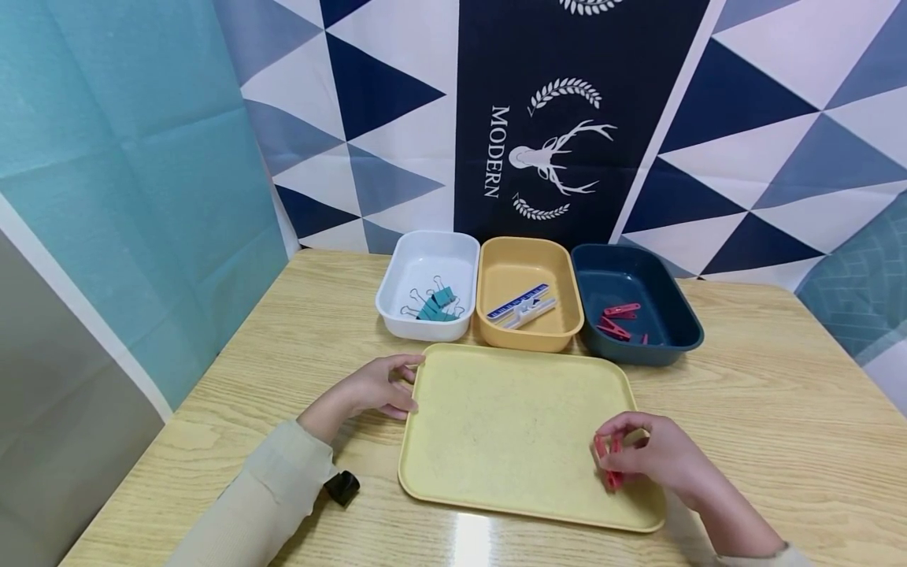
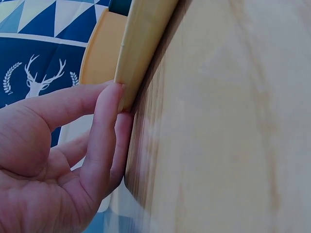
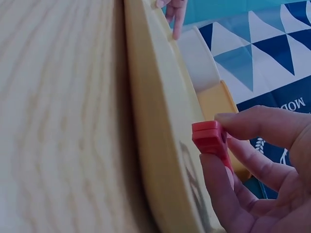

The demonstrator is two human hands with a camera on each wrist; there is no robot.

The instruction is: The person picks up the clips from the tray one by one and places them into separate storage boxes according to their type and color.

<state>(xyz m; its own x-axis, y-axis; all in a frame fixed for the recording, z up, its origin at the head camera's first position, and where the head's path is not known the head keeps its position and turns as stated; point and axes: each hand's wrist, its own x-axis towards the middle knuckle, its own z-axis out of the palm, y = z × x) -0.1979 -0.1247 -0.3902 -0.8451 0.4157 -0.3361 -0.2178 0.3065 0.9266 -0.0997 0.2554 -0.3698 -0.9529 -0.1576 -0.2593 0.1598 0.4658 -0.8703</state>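
Observation:
My left hand (image 1: 386, 386) is at the left rim of a pale yellow tray (image 1: 510, 433), which lies on the table. Close up in the left wrist view, the fingertips (image 2: 114, 92) hold the tray's edge. Over the tray's right side, my right hand (image 1: 655, 453) pinches a red clothespin (image 1: 609, 463) between thumb and fingers. The right wrist view shows the clothespin (image 3: 210, 138) end-on above the tray's rim, its far part hidden by the fingers. More red clothespins (image 1: 618, 323) lie in the dark blue bin (image 1: 683, 315) behind the tray.
Left of the dark blue bin stand a yellow bin (image 1: 531, 260) with blue-and-white clips (image 1: 523, 305) and a white bin (image 1: 442, 250) with teal binder clips (image 1: 438, 305). A black object (image 1: 343, 488) sits by the left sleeve. A patterned cloth (image 1: 397, 118) hangs behind the table.

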